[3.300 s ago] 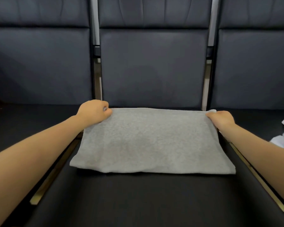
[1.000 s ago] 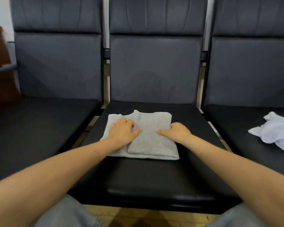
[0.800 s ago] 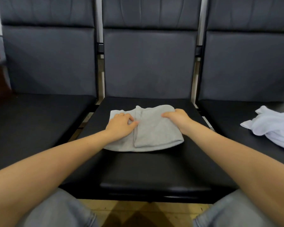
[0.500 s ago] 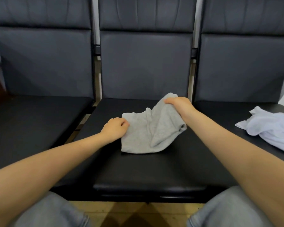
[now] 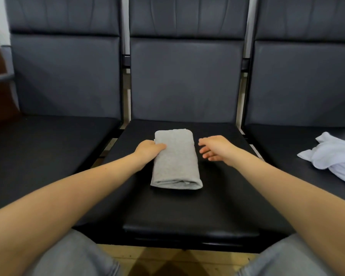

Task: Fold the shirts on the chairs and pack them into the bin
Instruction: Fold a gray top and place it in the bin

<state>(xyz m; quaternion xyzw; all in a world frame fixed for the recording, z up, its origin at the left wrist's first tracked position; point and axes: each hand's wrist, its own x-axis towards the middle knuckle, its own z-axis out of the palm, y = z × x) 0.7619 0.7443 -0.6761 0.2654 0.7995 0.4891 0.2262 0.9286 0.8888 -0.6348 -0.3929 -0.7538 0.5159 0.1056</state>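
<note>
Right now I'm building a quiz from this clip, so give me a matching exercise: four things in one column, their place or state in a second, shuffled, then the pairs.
Things:
1. grey shirt
2. white shirt
3. left hand
4. right hand

States:
A. crumpled on the right chair
B. open, holding nothing, beside the grey shirt
C. folded on the middle chair
D. resting on the grey shirt's left edge

Pairs: 1-C, 2-A, 3-D, 4-B

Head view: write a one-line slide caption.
Left hand grips the folded grey shirt on the middle chair seat; right hand hovers open beside it.
</note>
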